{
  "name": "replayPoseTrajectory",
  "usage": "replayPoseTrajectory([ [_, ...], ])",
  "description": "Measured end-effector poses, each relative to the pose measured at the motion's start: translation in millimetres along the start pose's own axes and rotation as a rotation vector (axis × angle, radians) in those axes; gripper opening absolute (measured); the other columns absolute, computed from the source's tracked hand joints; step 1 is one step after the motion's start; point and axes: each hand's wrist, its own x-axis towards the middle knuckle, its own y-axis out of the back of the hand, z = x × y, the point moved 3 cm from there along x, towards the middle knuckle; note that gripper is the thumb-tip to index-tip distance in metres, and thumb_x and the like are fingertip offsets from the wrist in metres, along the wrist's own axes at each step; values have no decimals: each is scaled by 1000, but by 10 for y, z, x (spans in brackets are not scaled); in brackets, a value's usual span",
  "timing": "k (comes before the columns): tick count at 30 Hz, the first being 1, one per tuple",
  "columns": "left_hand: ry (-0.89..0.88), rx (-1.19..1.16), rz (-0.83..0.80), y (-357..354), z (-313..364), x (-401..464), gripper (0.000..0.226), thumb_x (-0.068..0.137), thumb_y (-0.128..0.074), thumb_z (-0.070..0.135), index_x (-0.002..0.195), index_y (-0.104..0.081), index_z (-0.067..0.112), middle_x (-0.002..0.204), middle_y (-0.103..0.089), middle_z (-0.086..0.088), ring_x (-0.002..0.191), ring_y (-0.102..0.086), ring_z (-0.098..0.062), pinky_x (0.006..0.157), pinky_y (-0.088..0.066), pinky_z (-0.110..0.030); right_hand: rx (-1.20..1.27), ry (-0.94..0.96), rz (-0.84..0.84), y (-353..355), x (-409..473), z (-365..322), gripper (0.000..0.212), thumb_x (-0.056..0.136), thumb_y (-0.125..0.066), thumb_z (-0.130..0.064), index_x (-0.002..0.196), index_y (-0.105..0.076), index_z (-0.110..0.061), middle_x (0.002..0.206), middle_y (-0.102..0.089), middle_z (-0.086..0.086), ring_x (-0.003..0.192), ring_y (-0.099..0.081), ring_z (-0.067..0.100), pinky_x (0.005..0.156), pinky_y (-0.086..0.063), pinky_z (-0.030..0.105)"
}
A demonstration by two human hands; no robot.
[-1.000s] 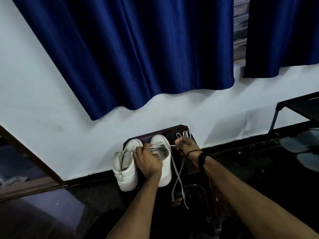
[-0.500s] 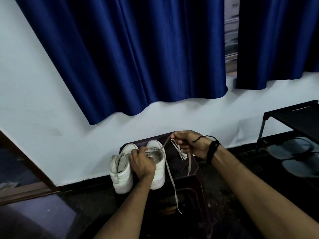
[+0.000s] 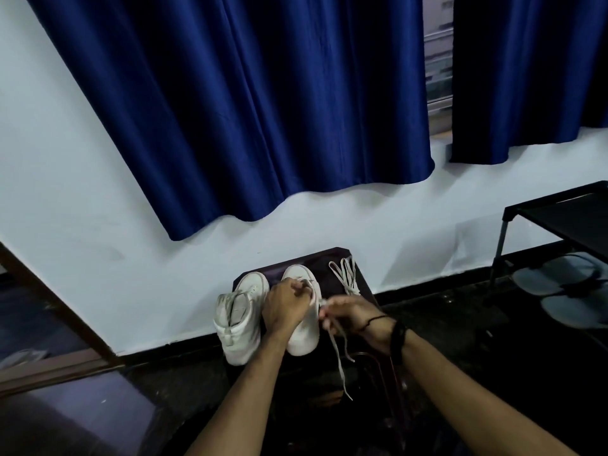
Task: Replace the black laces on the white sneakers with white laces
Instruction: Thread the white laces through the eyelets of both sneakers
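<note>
White sneakers (image 3: 241, 319) sit side by side on the dark stool (image 3: 358, 278) at the wall. My left hand (image 3: 285, 306) curls over the right shoe (image 3: 304, 334) to steady it; my right hand (image 3: 353, 315) pinches the white lace (image 3: 340, 366), I judge for threading. A spare lace (image 3: 345, 274) waits beyond.

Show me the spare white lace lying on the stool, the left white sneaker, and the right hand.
Spare white lace (image 3: 346, 274): head view, on its folded loops.
Left white sneaker (image 3: 237, 327): head view, on its side panel.
Right hand (image 3: 352, 312): head view, on its back.
</note>
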Motion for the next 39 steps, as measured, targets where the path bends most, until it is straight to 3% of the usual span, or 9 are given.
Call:
replayPoseTrajectory([
  [4,-5,-27,135,0,-23,-30,20,82,-60,32,101,-54,29,88,-72,5,90,-68,-24,70,-46,-30,364,233,327,482,42,-171,17,90,-48,-10,76,-58,-7,89,-63,7,77,-54,13,67,-38,25],
  [9,-48,-36,79,-39,16,-25,27,89,-51,32,108,-67,42,101,-73,10,102,-64,-21,83,-43,-29,562,230,265,620,156,-105,23,96,-42,-15,77,-54,-17,121,-67,7,114,-59,13,92,-39,35],
  [15,-38,-82,205,-113,32,-68,19,79,-65,52,91,-69,38,83,-71,20,86,-67,-11,75,-50,-29,841,255,229,591,421,-101,22,100,-40,-17,83,-54,-14,79,-60,3,90,-66,22,88,-51,34],
  [19,12,-230,202,-158,-82,-11,12,81,-69,43,91,-72,36,78,-71,19,77,-68,-6,75,-55,-33,746,217,330,633,520,-163,26,100,-39,-16,78,-51,-15,62,-47,-1,55,-46,15,53,-39,22],
  [22,19,-300,207,-188,-121,12,12,80,-69,36,91,-73,35,76,-72,16,74,-68,-3,75,-57,-35,677,157,323,604,506,-180,26,99,-39,-15,75,-47,-13,51,-39,-3,43,-33,12,43,-25,18],
  [25,4,-323,226,-211,-144,37,10,81,-69,31,90,-74,33,75,-72,15,73,-68,-3,75,-57,-36,500,-139,209,383,436,2,28,96,-45,-19,69,-50,-15,48,-41,-4,37,-37,7,38,-25,16],
  [28,13,-326,211,-230,-156,45,7,77,-65,37,82,-70,37,76,-73,13,76,-69,-7,76,-57,-38,245,-396,88,142,339,237,28,93,-47,-23,65,-51,-18,52,-51,-3,42,-50,9,39,-27,16],
  [33,89,-258,222,-189,-88,61,13,80,-66,42,74,-62,31,77,-72,10,80,-68,-15,78,-53,-35,259,-458,57,-41,325,279,24,91,-49,-24,69,-56,-16,66,-61,0,56,-64,12,41,-34,16],
  [39,156,-181,230,-155,-14,29,24,70,-75,41,84,-65,26,79,-69,13,81,-68,-15,74,-52,-30,109,-564,123,-6,87,494,40,88,-51,-41,66,-72,-15,75,-71,0,72,-61,16,75,-49,29],
])
